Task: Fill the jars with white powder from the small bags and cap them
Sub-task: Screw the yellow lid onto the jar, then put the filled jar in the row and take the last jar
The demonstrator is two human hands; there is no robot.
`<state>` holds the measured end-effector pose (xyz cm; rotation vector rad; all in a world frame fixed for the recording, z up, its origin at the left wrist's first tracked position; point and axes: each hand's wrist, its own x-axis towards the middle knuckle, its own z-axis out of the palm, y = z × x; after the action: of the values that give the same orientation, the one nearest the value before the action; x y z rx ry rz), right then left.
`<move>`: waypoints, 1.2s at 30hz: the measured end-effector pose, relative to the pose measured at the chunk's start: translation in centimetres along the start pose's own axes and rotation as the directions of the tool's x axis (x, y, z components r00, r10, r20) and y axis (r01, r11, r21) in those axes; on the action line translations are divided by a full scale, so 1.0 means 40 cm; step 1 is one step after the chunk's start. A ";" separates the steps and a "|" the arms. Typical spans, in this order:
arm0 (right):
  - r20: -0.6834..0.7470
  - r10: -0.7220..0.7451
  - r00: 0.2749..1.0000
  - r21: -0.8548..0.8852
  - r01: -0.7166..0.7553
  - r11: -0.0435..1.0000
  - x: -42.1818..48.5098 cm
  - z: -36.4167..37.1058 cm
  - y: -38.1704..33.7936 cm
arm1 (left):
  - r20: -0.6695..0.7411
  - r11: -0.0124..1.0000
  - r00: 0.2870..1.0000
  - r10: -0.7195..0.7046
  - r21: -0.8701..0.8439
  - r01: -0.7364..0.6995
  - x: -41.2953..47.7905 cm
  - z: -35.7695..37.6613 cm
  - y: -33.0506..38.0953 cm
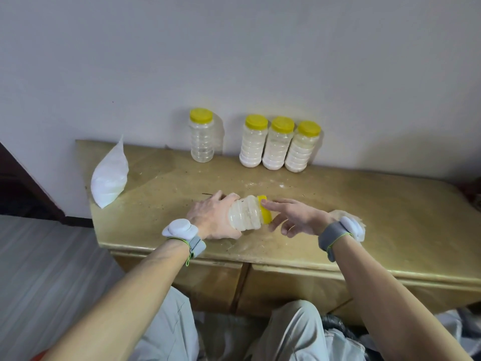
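Observation:
My left hand (210, 217) grips a clear ribbed jar (244, 214) that lies tilted on its side above the table, its yellow cap (266, 212) pointing right. My right hand (294, 217) touches the cap with its fingertips, fingers loosely spread around it. White powder shows inside the jar. A full bag of white powder (110, 178) lies at the table's left end. Three capped jars holding powder (278, 143) stand in a row against the wall. One capped jar that looks empty (201, 135) stands to their left.
The worn yellowish table (364, 204) has drawers below its front edge. A crumpled clear bag (360, 227) lies partly hidden behind my right wrist. Powder dust marks the tabletop near the jars. The wall rises directly behind the table. My knees are under the front edge.

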<state>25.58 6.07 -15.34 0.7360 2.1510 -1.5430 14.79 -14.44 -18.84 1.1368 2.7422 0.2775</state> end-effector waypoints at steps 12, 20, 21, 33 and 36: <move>-0.108 -0.017 0.994 -0.162 -0.001 0.987 0.028 0.036 -0.048 | -0.017 0.996 0.999 -0.040 -0.082 0.039 -0.001 -0.006 -0.024; -0.266 -0.176 0.948 -0.258 0.106 0.960 0.052 0.099 -0.057 | -0.027 0.993 0.998 -0.051 -0.110 0.048 0.004 -0.008 -0.040; -0.217 -0.144 0.965 -0.210 0.098 0.973 0.057 0.095 -0.058 | -0.031 0.992 0.998 -0.058 -0.114 0.054 0.006 -0.009 -0.043; -0.178 -0.059 0.982 -0.624 -0.067 0.778 0.242 0.109 -0.066 | -0.161 0.626 0.862 -0.481 -0.751 0.209 0.184 -0.071 -0.092; -0.112 0.000 0.994 -0.692 -0.078 0.718 0.286 0.108 -0.087 | -0.160 0.559 0.828 -0.538 -0.802 0.208 0.265 -0.084 -0.079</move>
<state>14.50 3.24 -20.88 0.5837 2.5075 -0.5552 4.51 -9.46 -17.11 0.2311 2.5599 1.5669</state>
